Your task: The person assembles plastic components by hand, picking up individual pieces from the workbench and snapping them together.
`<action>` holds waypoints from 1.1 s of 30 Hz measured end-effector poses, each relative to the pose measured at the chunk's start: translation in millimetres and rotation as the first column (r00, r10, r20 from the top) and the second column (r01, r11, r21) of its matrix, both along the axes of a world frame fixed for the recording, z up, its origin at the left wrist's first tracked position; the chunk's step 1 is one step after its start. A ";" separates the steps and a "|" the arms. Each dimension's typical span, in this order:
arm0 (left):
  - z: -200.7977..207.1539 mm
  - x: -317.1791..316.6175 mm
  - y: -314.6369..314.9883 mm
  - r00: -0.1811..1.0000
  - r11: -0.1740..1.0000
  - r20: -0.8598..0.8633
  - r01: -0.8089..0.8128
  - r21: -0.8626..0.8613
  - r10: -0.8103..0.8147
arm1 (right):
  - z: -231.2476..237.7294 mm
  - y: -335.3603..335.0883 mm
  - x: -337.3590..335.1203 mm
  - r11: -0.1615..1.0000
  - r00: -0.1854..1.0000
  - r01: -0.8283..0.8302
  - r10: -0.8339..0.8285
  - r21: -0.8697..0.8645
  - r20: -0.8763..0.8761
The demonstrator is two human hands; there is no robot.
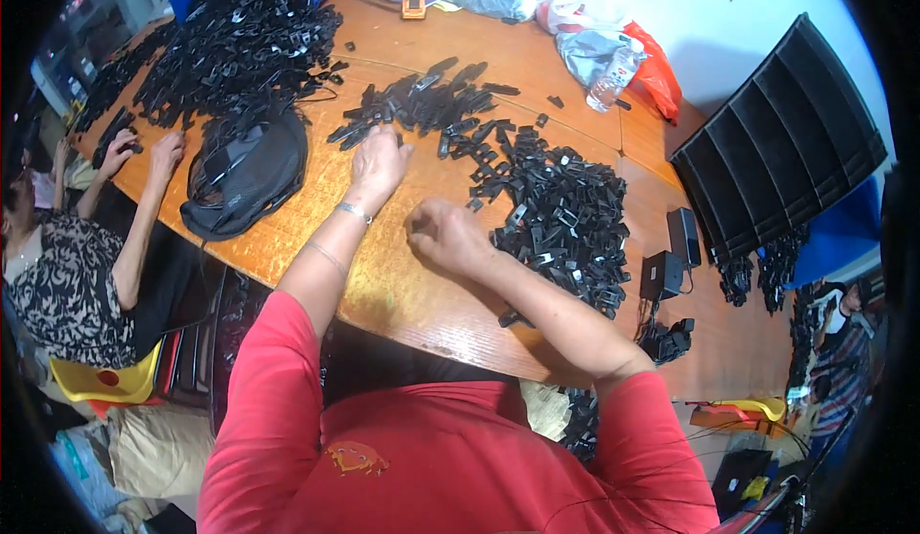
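My left hand (pixel 379 162) reaches to the near edge of a loose heap of long black plastic pieces (pixel 431 101). Its fingers bend down among the pieces, and what they grip, if anything, is hidden. Lower and to the right, my right hand (pixel 450 234) rests over the wooden table (pixel 383 275) with its fingers curled in. Whatever may be inside those fingers cannot be made out. Just right of it spreads a larger pile of small black plastic clip-like parts (pixel 565 218), some with shiny metal bits.
A black bag (pixel 249 175) lies left of my left arm, before a big black heap (pixel 240 45). Another person's hands (pixel 165 154) work at the left edge. Black adapter boxes (pixel 661 275), a ribbed black panel (pixel 781 141) and a water bottle (pixel 613 79) stand right.
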State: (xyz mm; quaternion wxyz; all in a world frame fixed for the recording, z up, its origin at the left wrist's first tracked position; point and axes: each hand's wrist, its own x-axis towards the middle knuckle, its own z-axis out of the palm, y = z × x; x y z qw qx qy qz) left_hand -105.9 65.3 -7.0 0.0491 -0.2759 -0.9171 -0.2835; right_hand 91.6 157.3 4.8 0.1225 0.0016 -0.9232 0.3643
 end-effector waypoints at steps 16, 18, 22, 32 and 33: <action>-18.8 69.0 -80.2 0.736 0.680 0.440 0.037 0.732 -0.514 | 13.2 26.4 11.6 0.919 0.977 -0.040 -0.047 0.392 0.210; -15.3 78.2 -98.0 0.809 0.786 0.440 0.044 0.617 -0.390 | 14.8 31.7 14.4 0.957 0.988 0.030 -0.071 0.290 0.134; -14.0 85.8 -123.9 0.984 0.955 0.048 0.152 0.254 -0.170 | 10.2 7.4 2.0 0.987 0.997 0.067 -0.071 0.147 0.028; -14.5 89.9 -137.2 0.978 0.955 0.015 0.201 0.220 -0.209 | -13.3 -4.3 -21.5 0.982 0.998 0.004 0.009 0.190 -0.068; -14.4 90.9 -135.5 0.977 0.949 -0.009 0.211 0.235 -0.215 | -12.5 -2.0 -22.5 0.977 0.997 -0.014 0.031 0.211 -0.077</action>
